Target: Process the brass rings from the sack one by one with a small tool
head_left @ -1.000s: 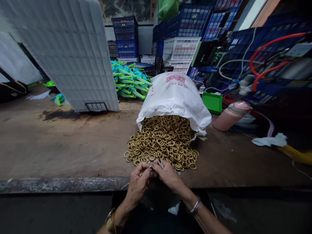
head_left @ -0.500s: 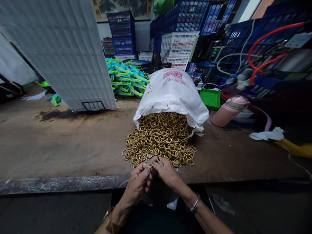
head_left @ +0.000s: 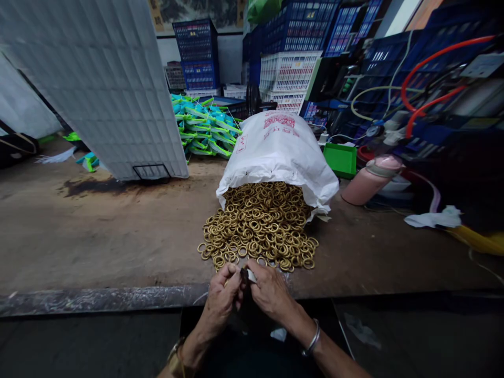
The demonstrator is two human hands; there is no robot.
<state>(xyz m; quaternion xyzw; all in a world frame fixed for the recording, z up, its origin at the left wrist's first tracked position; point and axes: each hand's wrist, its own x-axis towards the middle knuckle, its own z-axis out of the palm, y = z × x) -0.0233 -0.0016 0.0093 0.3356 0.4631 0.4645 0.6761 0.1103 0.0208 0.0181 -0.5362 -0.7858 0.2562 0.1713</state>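
Observation:
My left hand (head_left: 222, 296) is closed in a pinch at the table's front edge, its fingertips around what looks like a gold ring, mostly hidden by the fingers. Close beside it, my right hand (head_left: 271, 291) is closed on a small flat blade-like tool (head_left: 251, 275), pale grey with a dark end that reaches the left fingertips. Just beyond both hands, a heap of gold rings (head_left: 260, 231) spills from the mouth of a white woven sack (head_left: 279, 152) lying on its side with red print on top.
The brown worktable (head_left: 118, 236) carries a tall pale ribbed panel (head_left: 118, 94) at left and a pile of green and blue pieces (head_left: 208, 126) behind. At right are a green tray (head_left: 339, 160), a pink cylinder (head_left: 370, 181) and hoses. Stacked crates (head_left: 289, 71) stand at the back.
The right hand has lowered slightly and turned, bringing the tool's dark end to the left fingertips. The gold edge seen between the hands before is now covered. The left hand has barely moved.

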